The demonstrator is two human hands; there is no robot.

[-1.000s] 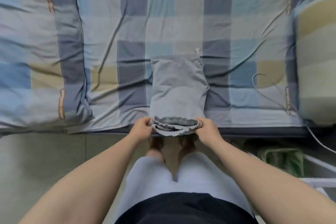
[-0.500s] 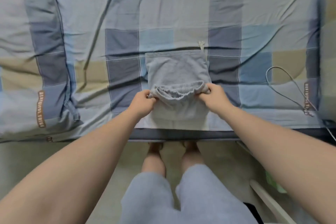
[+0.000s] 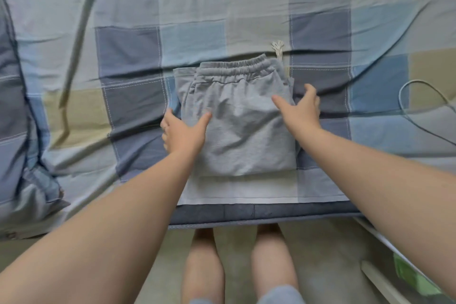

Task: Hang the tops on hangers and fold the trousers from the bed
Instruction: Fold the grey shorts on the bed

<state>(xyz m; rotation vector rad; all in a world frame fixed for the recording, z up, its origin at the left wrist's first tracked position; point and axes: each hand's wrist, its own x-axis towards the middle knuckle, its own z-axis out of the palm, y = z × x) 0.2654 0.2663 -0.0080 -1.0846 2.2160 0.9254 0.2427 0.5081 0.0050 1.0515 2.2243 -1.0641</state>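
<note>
Grey trousers [image 3: 237, 116] lie folded into a compact rectangle on the checked bed [image 3: 197, 20], near its front edge, with the elastic waistband on top at the far end. A frayed white drawstring [image 3: 278, 48] sticks out past the waistband. My left hand [image 3: 182, 132] is at the fold's left edge, thumb lying on the cloth, fingers straight alongside. My right hand [image 3: 299, 111] hovers at the right edge with fingers spread and thumb over the fabric. Neither hand grips the cloth.
A bunched checked quilt [image 3: 22, 131] lies along the bed's left side. A thin grey cable [image 3: 424, 106] loops over the bed at right. Beyond the bed's front edge are the floor and my bare legs; a white rail and something green [image 3: 409, 276] sit at lower right.
Both hands carried the trousers' lower end up over the rest, laid it down with the waistband on top, and let go. The hands now sit open at the fold's sides.
</note>
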